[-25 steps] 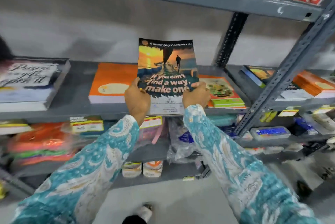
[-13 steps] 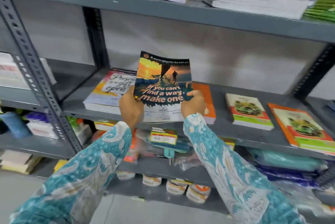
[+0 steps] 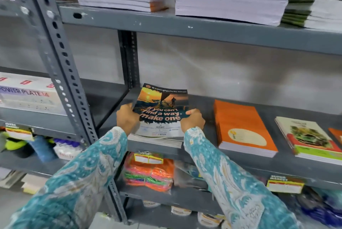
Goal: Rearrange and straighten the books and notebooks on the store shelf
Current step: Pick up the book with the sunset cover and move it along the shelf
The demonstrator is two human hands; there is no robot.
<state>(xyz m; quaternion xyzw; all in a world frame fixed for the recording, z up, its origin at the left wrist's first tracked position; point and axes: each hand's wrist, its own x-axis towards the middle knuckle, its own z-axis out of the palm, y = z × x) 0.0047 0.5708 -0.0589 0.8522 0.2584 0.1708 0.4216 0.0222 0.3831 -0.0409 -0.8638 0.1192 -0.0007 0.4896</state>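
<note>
Both arms extended forward, sleeves patterned teal. Left hand (image 3: 126,120) and right hand (image 3: 192,122) curled closed, thumbs on top, level.

Stationery shop: grey slotted-steel racks (image 3: 55,47) w/ notebook stacks (image 3: 242,128) (price-tagged packs (image 3: 149,175) below)

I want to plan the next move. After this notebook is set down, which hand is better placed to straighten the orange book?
The right hand, probably. It grips the notebook on the edge facing the orange book, which lies flat just beyond it. The left hand is on the far edge, by the shelf post, and would have to cross over.
</note>
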